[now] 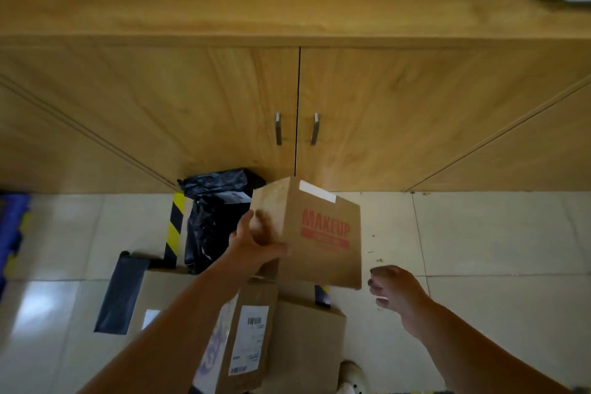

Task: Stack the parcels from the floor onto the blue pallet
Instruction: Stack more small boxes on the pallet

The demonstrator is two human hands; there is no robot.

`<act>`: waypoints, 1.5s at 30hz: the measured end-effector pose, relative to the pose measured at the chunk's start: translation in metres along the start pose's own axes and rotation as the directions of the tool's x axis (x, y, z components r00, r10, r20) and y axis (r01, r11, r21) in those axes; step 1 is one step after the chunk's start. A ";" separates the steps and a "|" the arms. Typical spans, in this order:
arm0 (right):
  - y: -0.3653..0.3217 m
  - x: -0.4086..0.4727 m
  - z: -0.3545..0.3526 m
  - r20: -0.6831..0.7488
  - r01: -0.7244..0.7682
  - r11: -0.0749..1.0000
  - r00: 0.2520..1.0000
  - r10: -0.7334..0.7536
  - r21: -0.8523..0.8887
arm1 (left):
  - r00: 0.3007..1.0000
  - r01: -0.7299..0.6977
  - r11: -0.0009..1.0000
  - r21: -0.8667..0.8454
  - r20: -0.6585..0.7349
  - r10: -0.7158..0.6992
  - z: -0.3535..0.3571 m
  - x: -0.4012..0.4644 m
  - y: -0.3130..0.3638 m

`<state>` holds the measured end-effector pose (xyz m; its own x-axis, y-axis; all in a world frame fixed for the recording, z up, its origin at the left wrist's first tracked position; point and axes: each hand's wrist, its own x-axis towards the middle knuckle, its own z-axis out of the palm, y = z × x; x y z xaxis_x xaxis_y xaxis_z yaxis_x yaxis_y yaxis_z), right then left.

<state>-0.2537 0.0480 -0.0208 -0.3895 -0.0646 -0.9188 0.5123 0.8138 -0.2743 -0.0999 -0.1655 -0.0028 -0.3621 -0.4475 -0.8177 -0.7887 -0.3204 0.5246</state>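
My left hand (256,243) grips a brown cardboard box (323,233) with red "MAKEUP" print, held up in the air above the floor parcels. My right hand (395,293) hovers just right of the box with fingers loosely curled, holding nothing. Below lie more parcels: a brown box with a barcode label (249,339), a plain brown box (307,345), a flat box with a small white label (160,294) and black plastic mailer bags (214,217). A strip of the blue pallet (11,233) shows at the far left edge.
A wooden cabinet (224,105) with two metal handles stands right behind the parcels. A yellow-and-black striped strip (174,227) lies on the tile floor. A dark flat bag (123,291) rests on the left box. My shoe (351,374) is at the bottom.
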 end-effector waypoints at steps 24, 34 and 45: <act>-0.101 -0.419 -0.030 0.047 0.374 0.862 0.909 -0.414 0.343 | 0.913 -0.372 0.896 -0.243 0.077 0.400 -0.166 -0.363 0.087; -0.074 -0.465 -0.019 0.107 0.362 0.832 0.891 -0.442 0.420 | 0.912 -0.355 0.825 -0.439 0.029 0.408 -0.168 -0.408 0.059; -0.015 -0.509 -0.028 0.188 0.486 0.845 0.829 -0.526 0.224 | 0.920 -0.391 0.779 -0.490 -0.230 0.318 -0.124 -0.516 0.017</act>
<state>-0.0843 0.0848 0.4589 -0.4489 -0.5902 -0.6709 0.4152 0.5271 -0.7415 0.1352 -0.0435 0.4575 -0.4695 -0.7052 -0.5312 -0.2294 -0.4836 0.8447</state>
